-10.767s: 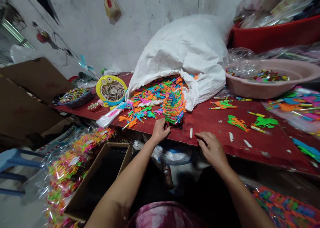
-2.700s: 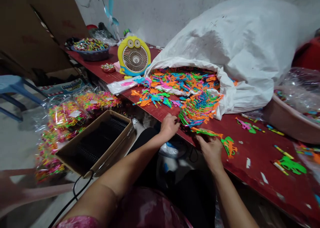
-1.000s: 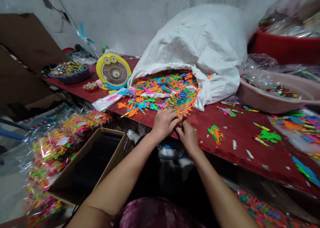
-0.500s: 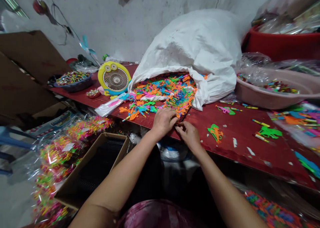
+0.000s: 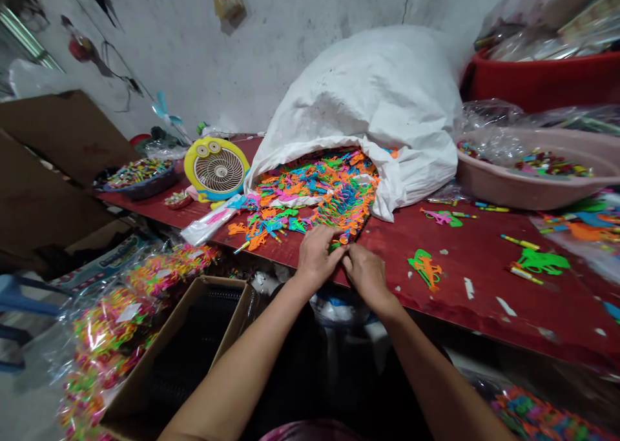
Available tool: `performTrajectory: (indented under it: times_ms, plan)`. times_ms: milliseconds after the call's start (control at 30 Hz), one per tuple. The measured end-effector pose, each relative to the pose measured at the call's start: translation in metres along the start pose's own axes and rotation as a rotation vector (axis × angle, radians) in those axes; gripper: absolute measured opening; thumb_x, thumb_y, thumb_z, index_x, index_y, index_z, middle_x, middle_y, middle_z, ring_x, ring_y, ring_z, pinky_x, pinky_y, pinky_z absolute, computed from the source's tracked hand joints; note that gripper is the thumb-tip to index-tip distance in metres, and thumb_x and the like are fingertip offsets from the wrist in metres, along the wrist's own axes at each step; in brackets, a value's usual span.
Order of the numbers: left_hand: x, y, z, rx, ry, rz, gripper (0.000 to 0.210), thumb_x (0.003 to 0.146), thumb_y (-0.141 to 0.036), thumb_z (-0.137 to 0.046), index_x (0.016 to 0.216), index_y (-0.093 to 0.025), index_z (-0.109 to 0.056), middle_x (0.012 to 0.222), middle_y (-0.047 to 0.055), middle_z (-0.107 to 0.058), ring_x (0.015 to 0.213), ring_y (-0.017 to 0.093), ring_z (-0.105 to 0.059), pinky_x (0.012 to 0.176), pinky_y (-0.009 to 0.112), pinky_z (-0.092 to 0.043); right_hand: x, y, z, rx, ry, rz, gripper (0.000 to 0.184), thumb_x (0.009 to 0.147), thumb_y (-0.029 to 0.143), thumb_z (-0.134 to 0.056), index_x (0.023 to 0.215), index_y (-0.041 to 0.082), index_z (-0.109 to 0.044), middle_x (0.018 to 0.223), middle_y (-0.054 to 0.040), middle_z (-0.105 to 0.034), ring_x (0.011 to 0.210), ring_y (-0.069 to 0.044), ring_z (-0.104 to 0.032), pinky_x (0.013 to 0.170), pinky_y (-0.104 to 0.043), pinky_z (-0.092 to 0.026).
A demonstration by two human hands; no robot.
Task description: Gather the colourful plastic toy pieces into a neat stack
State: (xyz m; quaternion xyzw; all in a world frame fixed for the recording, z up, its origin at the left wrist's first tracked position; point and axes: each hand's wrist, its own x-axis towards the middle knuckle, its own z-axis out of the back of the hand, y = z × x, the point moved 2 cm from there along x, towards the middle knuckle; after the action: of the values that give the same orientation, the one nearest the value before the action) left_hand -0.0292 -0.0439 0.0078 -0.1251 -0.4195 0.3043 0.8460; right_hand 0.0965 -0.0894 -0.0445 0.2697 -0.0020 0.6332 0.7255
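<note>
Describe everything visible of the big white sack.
The white sack lies bulging and creased on the red table, seemingly of thin woven plastic. Its wide mouth gapes toward the front edge, and orange, green, blue and pink toys touch its lip and spill out. Whether its back touches the wall is hidden. The left hand and right hand are apart from it.

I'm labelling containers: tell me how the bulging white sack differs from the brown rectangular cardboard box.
The white sack is rounded and creased; the cardboard box has straight sides. The sack lies on the red table, colourful plastic pieces at its mouth; the box sits lower, with black contents. Both are open.
</note>
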Motion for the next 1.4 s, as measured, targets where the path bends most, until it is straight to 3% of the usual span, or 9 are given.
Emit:
performTrajectory:
  times_ms: [267,467,567,667,867,933,1000,1133,1400]
  plan:
    - [0.007,0.006,-0.007,0.223,0.094,0.045,0.023,0.089,-0.036,-0.062,0.074,-0.019,-0.060,0.075,0.003,-0.064,0.078,0.020,-0.058,0.071,0.031,-0.038,0.007,0.006,0.000,-0.023,0.058,-0.103,0.030,0.097,0.033,-0.043,0.107,0.018,-0.067,0.095,-0.0105,-0.073,0.078,-0.021,-0.067,0.062,-0.028,-0.034]
    - [0.013,0.003,-0.003,0.263,0.166,0.085,0.016,0.088,-0.031,-0.065,0.077,-0.020,-0.060,0.081,0.003,-0.066,0.081,0.021,-0.059,0.070,0.031,-0.038,0.010,0.002,-0.003,0.040,0.025,-0.073,0.030,0.096,0.037,-0.044,0.102,0.017,-0.066,0.092,-0.0106,-0.073,0.076,-0.022,-0.066,0.061,-0.028,-0.033]
    - [0.008,0.003,-0.004,0.237,0.047,0.126,0.008,0.085,-0.022,-0.066,0.089,-0.020,-0.061,0.090,0.004,-0.065,0.089,0.022,-0.059,0.077,0.032,-0.042,0.007,-0.005,-0.008,0.183,0.016,0.001,0.022,0.092,0.031,-0.047,0.092,0.017,-0.064,0.084,-0.0081,-0.070,0.073,-0.020,-0.063,0.061,-0.027,-0.036]
    - [0.001,0.007,-0.004,0.213,-0.147,0.170,0.021,0.082,-0.019,-0.067,0.101,-0.020,-0.059,0.099,0.006,-0.063,0.100,0.024,-0.057,0.086,0.036,-0.044,0.012,-0.020,-0.009,0.338,0.012,0.045,0.019,0.086,0.024,-0.045,0.084,0.018,-0.063,0.078,-0.0062,-0.068,0.070,-0.019,-0.061,0.064,-0.027,-0.040]
    - [-0.013,0.010,-0.001,0.140,-0.298,0.120,0.043,0.083,-0.028,-0.069,0.123,-0.020,-0.052,0.122,0.012,-0.056,0.118,0.027,-0.052,0.098,0.042,-0.043,0.064,-0.072,0.006,0.406,-0.270,-0.163,0.038,0.075,0.023,-0.047,0.108,0.013,-0.062,0.097,-0.0130,-0.067,0.084,-0.023,-0.061,0.078,-0.035,-0.049]
    - [-0.026,0.009,0.000,0.142,-0.428,0.161,0.054,0.082,-0.033,-0.071,0.128,-0.019,-0.047,0.128,0.014,-0.052,0.123,0.028,-0.048,0.101,0.044,-0.041,0.084,-0.085,0.008,0.400,-0.304,-0.183,0.045,0.070,0.021,-0.050,0.112,0.011,-0.061,0.106,-0.0162,-0.065,0.095,-0.026,-0.060,0.086,-0.040,-0.048]
    - [-0.044,0.009,-0.003,0.123,-0.540,0.260,0.043,0.082,-0.035,-0.071,0.117,-0.019,-0.053,0.117,0.013,-0.056,0.113,0.026,-0.053,0.095,0.042,-0.044,0.099,-0.094,0.008,0.430,-0.293,-0.170,0.049,0.067,0.020,-0.051,0.114,0.010,-0.061,0.110,-0.0170,-0.065,0.101,-0.027,-0.059,0.092,-0.043,-0.047]
    - [-0.064,0.015,-0.022,0.031,-0.394,0.405,0.014,0.086,-0.032,-0.066,0.093,-0.020,-0.063,0.090,0.004,-0.063,0.085,0.018,-0.059,0.081,0.035,-0.046,0.112,-0.101,-0.001,0.518,-0.209,-0.107,0.052,0.065,0.016,-0.050,0.116,0.012,-0.060,0.112,-0.0129,-0.066,0.103,-0.024,-0.061,0.095,-0.042,-0.048]
    - [-0.047,0.029,-0.042,0.034,-0.249,0.515,0.022,0.087,-0.033,-0.065,0.071,-0.018,-0.065,0.072,0.001,-0.057,0.072,0.014,-0.055,0.068,0.025,-0.041,0.123,-0.099,-0.028,0.722,-0.215,-0.098,0.071,0.064,0.012,-0.047,0.135,0.009,-0.047,0.128,-0.0144,-0.062,0.111,-0.020,-0.061,0.099,-0.036,-0.047]
